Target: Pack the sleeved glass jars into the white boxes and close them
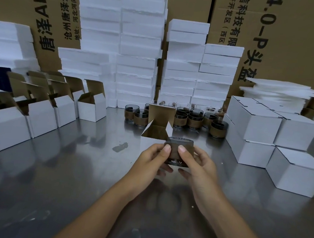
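A smoky glass jar with a brown sleeve (176, 151) is held above the steel table, just in front of an open white box (156, 131) whose lid flap stands up. My left hand (153, 159) grips the jar's left side, thumb on the sleeve. My right hand (198, 166) grips its right side, thumb on the front. Behind the box stand several more sleeved jars (194, 118).
A row of open white boxes (61, 109) lines the left side. Closed white boxes (277, 136) are stacked at the right. Foam blocks (138, 46) and brown cartons (287, 35) rise behind. A small smear (120, 147) marks the steel table (51, 175).
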Motion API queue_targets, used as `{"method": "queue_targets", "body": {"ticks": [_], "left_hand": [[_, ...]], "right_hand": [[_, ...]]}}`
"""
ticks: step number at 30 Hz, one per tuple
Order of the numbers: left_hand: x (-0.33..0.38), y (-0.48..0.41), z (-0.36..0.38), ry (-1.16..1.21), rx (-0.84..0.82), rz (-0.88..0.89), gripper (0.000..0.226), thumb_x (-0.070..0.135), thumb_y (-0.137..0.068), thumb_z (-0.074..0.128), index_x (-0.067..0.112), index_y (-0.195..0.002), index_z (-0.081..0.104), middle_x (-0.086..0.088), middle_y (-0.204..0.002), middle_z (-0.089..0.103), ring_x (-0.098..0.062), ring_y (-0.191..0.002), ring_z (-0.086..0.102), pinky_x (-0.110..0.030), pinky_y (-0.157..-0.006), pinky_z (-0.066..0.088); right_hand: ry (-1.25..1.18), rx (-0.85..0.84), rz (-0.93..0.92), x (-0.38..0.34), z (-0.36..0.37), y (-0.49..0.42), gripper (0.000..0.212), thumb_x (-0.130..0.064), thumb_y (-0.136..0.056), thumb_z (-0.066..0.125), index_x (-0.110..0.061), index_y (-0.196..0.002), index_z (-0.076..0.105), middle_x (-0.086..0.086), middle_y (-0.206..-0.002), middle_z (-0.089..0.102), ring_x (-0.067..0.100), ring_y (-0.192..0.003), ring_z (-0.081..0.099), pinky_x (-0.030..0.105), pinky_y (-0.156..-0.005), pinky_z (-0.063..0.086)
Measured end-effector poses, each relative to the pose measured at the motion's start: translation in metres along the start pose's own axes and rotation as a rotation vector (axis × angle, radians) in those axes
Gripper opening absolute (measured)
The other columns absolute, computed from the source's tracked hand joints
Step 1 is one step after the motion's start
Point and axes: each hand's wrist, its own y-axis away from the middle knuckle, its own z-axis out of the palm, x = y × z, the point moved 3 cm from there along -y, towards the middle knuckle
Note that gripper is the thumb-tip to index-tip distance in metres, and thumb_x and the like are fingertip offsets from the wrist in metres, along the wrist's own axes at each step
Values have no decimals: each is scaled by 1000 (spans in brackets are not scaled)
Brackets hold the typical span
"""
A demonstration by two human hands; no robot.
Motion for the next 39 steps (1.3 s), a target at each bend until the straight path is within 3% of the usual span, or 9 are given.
{"method": "queue_targets", "body": {"ticks": [4, 8, 13, 22, 29, 33, 35, 37, 39], "left_hand": [[2, -1, 0, 43, -2, 20, 52, 56, -76, 48, 22, -113, 58, -4, -99, 69, -15, -81, 68, -34, -79, 54], [4, -2, 0, 76, -2, 60, 46, 53, -71, 55, 31, -111, 59, 1, -93, 70, -15, -80, 68, -30, -77, 54], [5, -1, 0, 58, -27, 94, 40, 48, -74, 56, 39, -113, 59, 5, -93, 72, -15, -83, 69, -26, -79, 55], [5, -1, 0, 45, -29, 100, 31, 45, -76, 54, 45, -107, 58, 8, -94, 71, -14, -83, 69, -21, -75, 55], [2, -3, -1, -6, 60, 66, 25, 43, -87, 48, 34, -104, 63, 8, -85, 70, -7, -76, 67, -14, -64, 51], [0, -5, -4, -7, 124, 18, 19, 31, -94, 48, 24, -101, 64, 3, -83, 69, -5, -70, 66, -13, -61, 51], [-1, -5, -3, 8, 103, -16, 23, 32, -95, 47, 21, -106, 65, -2, -89, 70, -9, -75, 67, -17, -64, 53], [-2, -5, -2, 24, 68, -46, 29, 35, -95, 45, 21, -112, 64, -6, -97, 70, -14, -84, 67, -22, -72, 55], [-2, -4, 0, 36, 38, -61, 34, 40, -93, 44, 23, -115, 63, -5, -103, 69, -16, -93, 67, -26, -78, 55]], "right_hand": [[-58, 18, 35, 1, -3, -4, 58, -51, -57, 69, -15, -103, 67, 3, -92, 73, 14, -89, 68, 28, -74, 48], [-187, -7, 86, 3, -5, -9, 28, -40, -89, 53, -18, -89, 69, 3, -80, 74, 11, -75, 70, 30, -70, 48], [-226, 9, 138, 6, -7, -14, 37, -47, -96, 37, -22, -92, 64, 1, -78, 75, 9, -71, 71, 31, -67, 48], [-188, 8, 159, 6, -6, -14, 40, -48, -97, 32, -23, -97, 63, 3, -92, 74, 13, -87, 69, 33, -71, 49], [-34, 77, 39, 6, -2, -13, 35, -43, -97, 38, -18, -97, 63, 9, -96, 71, 22, -94, 67, 34, -79, 52], [75, 110, -64, 8, -1, -10, 28, -39, -92, 50, -19, -111, 55, 3, -105, 65, 15, -96, 63, 28, -75, 52], [98, 128, -105, 7, -2, -8, 32, -35, -87, 59, -20, -115, 53, 0, -108, 64, 11, -96, 62, 31, -83, 52], [100, 136, -143, 6, -3, -7, 40, -32, -80, 69, -21, -115, 52, -3, -107, 62, 1, -90, 62, 23, -82, 51], [134, 128, -184, 3, -4, -6, 50, -29, -73, 77, -25, -115, 50, -9, -104, 61, -11, -81, 59, 7, -69, 46]]}}
